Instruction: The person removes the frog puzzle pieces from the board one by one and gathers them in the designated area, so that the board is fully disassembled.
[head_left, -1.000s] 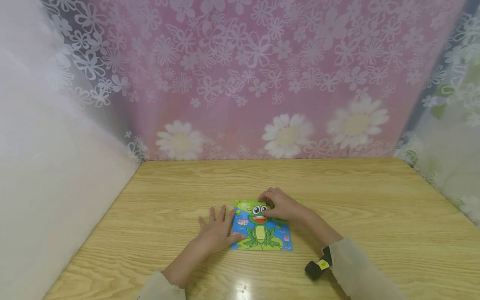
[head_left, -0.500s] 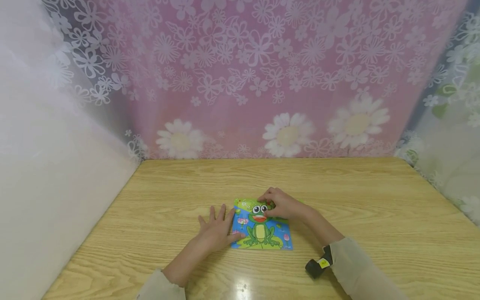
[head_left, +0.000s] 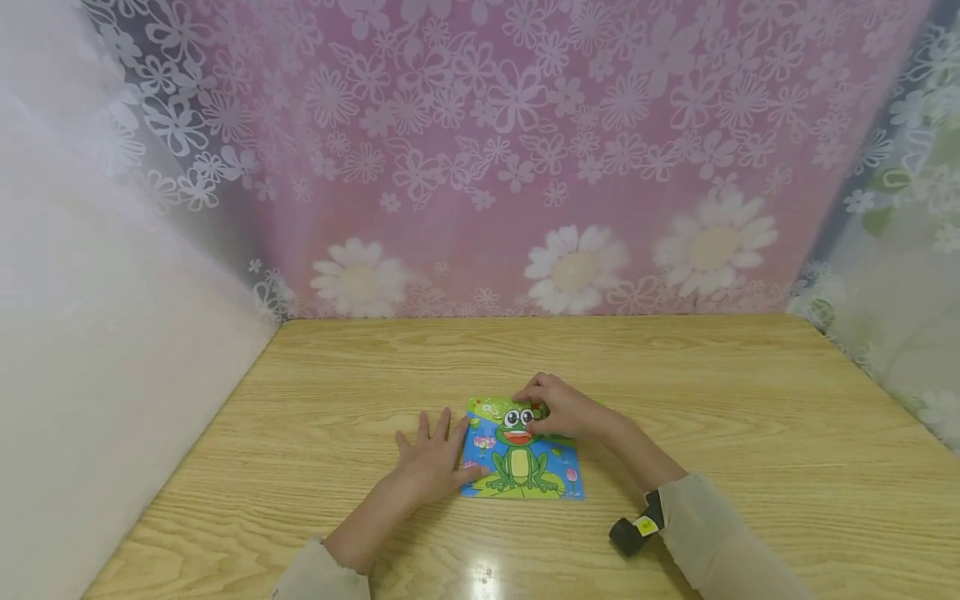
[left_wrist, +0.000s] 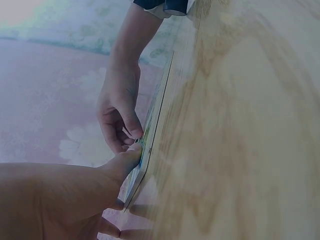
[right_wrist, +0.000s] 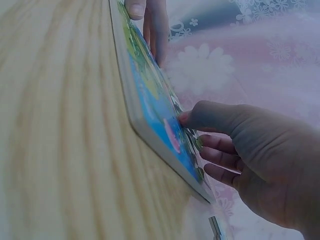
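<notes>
A frog picture puzzle [head_left: 519, 475] with a blue and green ground lies flat on the wooden table. My left hand [head_left: 431, 467] is spread at its left side, thumb on the board and the other fingers on the table. The right hand [head_left: 566, 411] is over the top right part, curled fingers and thumb pinching a puzzle piece at the frog's head; the palm side hides most of that piece. In the right wrist view, the right thumb [right_wrist: 192, 118] and fingertips touch the picture side of the board [right_wrist: 150, 107].
The wooden table [head_left: 360, 367] stretches around the board. A small thin piece [right_wrist: 215, 227] lies beyond the board's edge in the right wrist view. A flowered pink curtain [head_left: 465, 167] closes off the back, with pale sheets at both sides.
</notes>
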